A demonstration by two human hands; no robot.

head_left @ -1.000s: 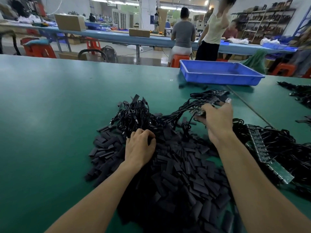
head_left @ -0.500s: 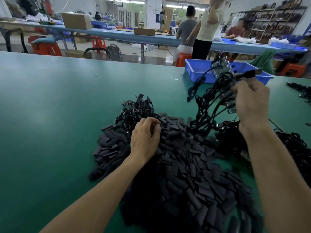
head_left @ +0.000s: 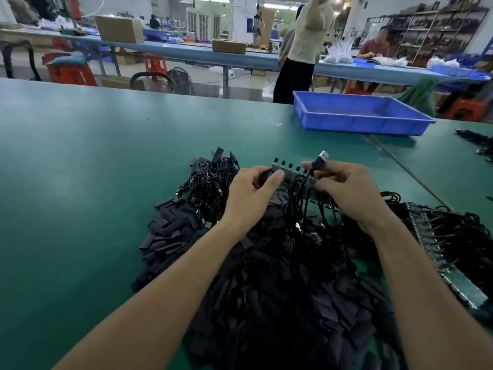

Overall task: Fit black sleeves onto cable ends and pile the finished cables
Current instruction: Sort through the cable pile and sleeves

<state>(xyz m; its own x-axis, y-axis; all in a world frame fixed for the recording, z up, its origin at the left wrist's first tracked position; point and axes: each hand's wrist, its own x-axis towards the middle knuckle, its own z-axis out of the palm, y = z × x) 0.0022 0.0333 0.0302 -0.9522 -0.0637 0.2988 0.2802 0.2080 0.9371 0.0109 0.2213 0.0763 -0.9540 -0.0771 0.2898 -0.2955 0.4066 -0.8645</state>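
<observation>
Both hands have closed in since half a second ago: the left hand (head_left: pixel 249 194) has come up out of the sleeve heap, and the right hand (head_left: pixel 349 193) has dropped from its raised position near the blue tray (head_left: pixel 360 122). They now meet at the far edge of the heap.

Layout, left to right:
- Green table (head_left: pixel 80 182).
- Tangled bundle of black cables (head_left: pixel 210 180), lying just left of the left hand. Judged to be the finished pile.
- Left hand: fingers curled round the left end of a narrow circuit-board strip (head_left: pixel 290 174). Cannot tell whether a sleeve is also in the fingers.
- Strip held between the hands, just above the heap of loose black sleeves (head_left: pixel 266 289). Its attached cables loop down into the heap.
- USB plug (head_left: pixel 323 157): bare metal end, no sleeve on it, pointing up and away.
- Right hand: grips the plug's cable just below the plug, other fingers curled over the strip's right part.
- More board strips with cables (head_left: pixel 453 244) at far right, touching the heap's edge.

Step judged: isolating one cable end for sleeving.

Risks:
- Hanging loops could snag in the heap and drag sleeves off or scatter them when the strip is lifted.
- Loops may tangle with each other, so pulling one plug tugs its neighbours.
- A two-handed hold on a thin strip could bend it and strain the cable joints.
</observation>
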